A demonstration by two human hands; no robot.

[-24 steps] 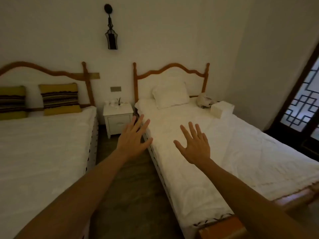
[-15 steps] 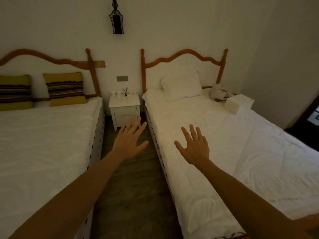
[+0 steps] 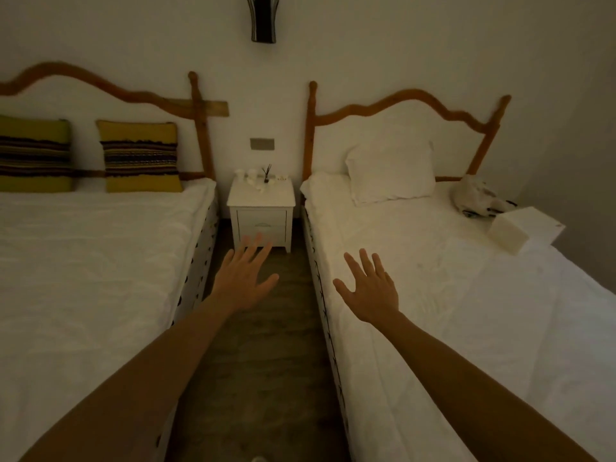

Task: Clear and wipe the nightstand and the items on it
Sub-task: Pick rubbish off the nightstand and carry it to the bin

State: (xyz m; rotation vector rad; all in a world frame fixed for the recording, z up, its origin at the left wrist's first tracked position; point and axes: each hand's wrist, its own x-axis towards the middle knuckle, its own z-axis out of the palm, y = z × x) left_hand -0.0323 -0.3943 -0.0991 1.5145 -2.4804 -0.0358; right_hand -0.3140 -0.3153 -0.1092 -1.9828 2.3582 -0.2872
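Standing between two white-sheeted beds, the person is facing the nightstand [image 3: 261, 208] that is sitting against the back wall in the gap between the headboards, well apart from both outstretched arms. The left bed [image 3: 93, 261] is carrying two striped yellow cushions [image 3: 140, 155]; the right bed [image 3: 450, 295] is holding a white pillow [image 3: 390, 171], a crumpled bundle of cloth and a white box [image 3: 523, 228] near its far edge. The nightstand is looking like a small painted cabinet with a drawer front, probably stiff and light enough to stay put under wiping, so pressing down on its flat desk-like top seems safer than pushing its side. On that top, toward the back, a cluster of small pale items [image 3: 253, 178] is standing, among them what seems to be a reed diffuser [image 3: 266, 173] with dark sticks; the rest are too small to name. They are looking light, possibly ceramic or glass and easily tipped, so each is likely best lifted by its body, the diffuser low down and upright. The left hand [image 3: 243, 281] and the right hand [image 3: 370, 291] are hovering in the air with fingers spread and straight, grasping nothing, and no wiping cloth is showing in either.
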